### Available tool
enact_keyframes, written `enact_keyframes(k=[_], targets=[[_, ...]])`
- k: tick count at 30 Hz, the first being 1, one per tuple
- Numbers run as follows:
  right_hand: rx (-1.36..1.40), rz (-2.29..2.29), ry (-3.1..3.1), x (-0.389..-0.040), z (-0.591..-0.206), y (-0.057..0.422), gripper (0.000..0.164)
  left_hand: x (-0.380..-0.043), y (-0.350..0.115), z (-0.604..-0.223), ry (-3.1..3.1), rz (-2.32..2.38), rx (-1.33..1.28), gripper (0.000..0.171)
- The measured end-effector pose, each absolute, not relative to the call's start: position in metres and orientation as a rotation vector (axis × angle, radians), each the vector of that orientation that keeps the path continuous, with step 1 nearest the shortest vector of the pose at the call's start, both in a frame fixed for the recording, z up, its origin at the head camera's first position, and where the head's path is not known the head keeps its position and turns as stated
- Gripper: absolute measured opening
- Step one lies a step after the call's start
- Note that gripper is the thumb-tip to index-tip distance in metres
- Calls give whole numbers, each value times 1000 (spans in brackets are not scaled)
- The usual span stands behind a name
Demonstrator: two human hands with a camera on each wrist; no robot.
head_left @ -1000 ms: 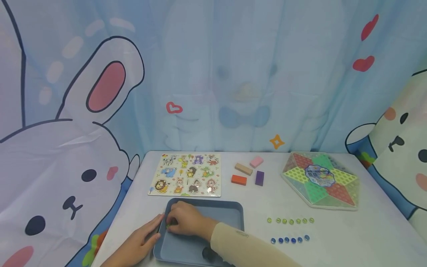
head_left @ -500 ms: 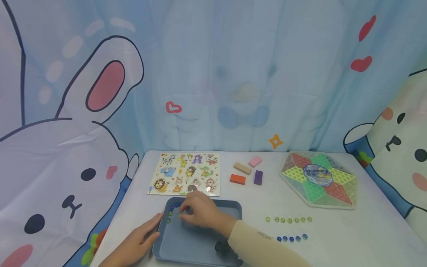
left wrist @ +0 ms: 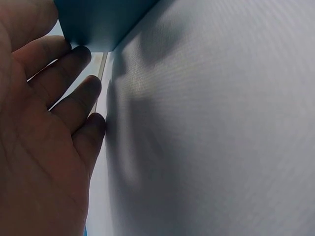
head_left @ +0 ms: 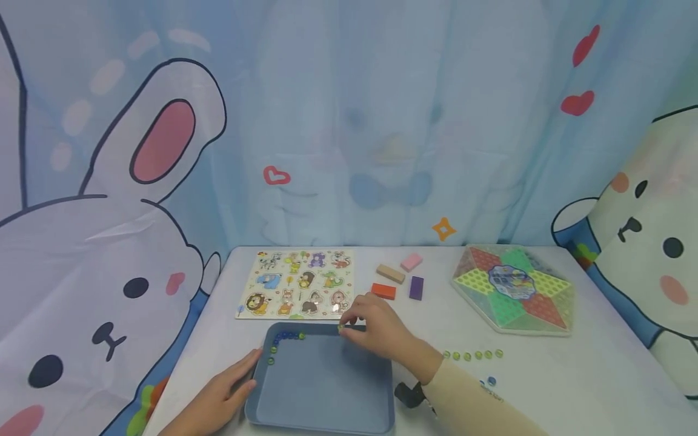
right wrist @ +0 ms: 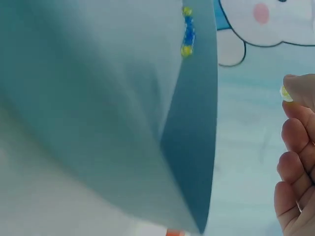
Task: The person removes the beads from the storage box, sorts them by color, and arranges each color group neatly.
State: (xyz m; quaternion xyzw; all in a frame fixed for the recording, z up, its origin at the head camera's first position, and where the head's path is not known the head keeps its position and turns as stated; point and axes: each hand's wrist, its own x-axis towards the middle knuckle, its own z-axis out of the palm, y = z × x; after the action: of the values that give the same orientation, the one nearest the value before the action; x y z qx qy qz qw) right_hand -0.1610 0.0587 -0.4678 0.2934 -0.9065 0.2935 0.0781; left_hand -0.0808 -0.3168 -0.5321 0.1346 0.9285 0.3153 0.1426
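Note:
A shallow blue-grey tray [head_left: 322, 387] lies on the white table. Along its far left corner run blue marbles [head_left: 289, 335], with a yellow-green marble [head_left: 302, 335] at the row's right end and more yellow-green marbles [head_left: 271, 361] down the left side. Over the tray's far rim, toward the right, my right hand [head_left: 382, 330] pinches a yellow-green marble [right wrist: 286, 94] between thumb and index finger. My left hand [head_left: 220, 393] rests at the tray's left side, fingers extended and loosely bent in the left wrist view [left wrist: 49, 128], holding nothing.
An animal puzzle board [head_left: 297, 284] lies behind the tray. Several coloured blocks [head_left: 384, 291] sit to its right, near a hexagonal board [head_left: 512, 290]. A row of yellow-green marbles [head_left: 478, 355] lies right of the tray; blue marbles [head_left: 492, 381] below it are partly hidden by the right sleeve.
My right hand has moved from the tray's left side rightward to above its far rim, a marble in its fingers. The corner marbles have come into sight. My left hand stays at the tray.

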Motion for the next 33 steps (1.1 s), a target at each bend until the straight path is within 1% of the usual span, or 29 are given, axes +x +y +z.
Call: enact_keyframes(k=[6,18,26,33], targets=[[794,906,-2700,-154,-460,89,14,-81,-317,-531,2668,908,380,69],[567,793,-2711,-144,-453,156,15,-80,-317,-531,2702,883,404,69],[520,738,-2627,-135,-458,210,17,-80,-316,-529,2687,907,413,68],[332,707,-2731,-122,-473,252,13,-78,-317,-529,2724,898,486,66]])
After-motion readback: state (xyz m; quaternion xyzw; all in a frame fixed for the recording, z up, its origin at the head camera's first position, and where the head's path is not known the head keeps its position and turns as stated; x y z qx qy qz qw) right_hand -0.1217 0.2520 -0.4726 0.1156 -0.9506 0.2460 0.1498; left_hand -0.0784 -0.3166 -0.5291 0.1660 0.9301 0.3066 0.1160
